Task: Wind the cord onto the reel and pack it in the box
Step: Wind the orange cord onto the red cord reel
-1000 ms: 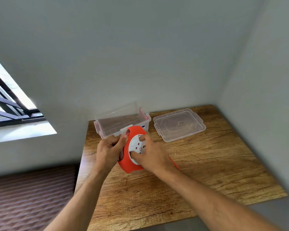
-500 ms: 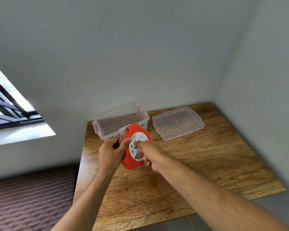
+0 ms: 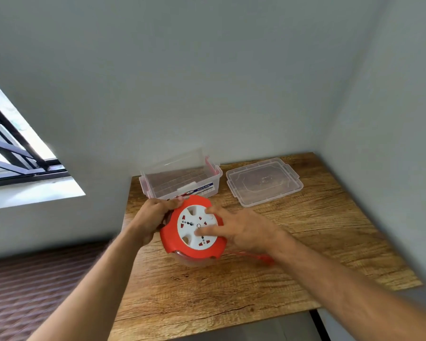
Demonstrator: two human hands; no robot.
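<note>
The red reel [image 3: 193, 226] sits between both hands over the wooden bench [image 3: 256, 279], its white socket face turned up. The left hand [image 3: 153, 217] grips the reel's rim on its own side, fingers wrapped over the edge. The right hand [image 3: 244, 230] lies spread on the white face, fingertips pressing it. A blurred stretch of red cord [image 3: 256, 255] trails under the right wrist. Beyond the hands stands the clear box [image 3: 180, 183], open, with its lid [image 3: 263, 184] flat beside it, beyond the right hand.

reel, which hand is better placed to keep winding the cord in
Right. The right hand has fingers spread on the reel's white disc, ready to turn it. The left hand grips the red rim, steadying it. Loose cord trails right.
</note>
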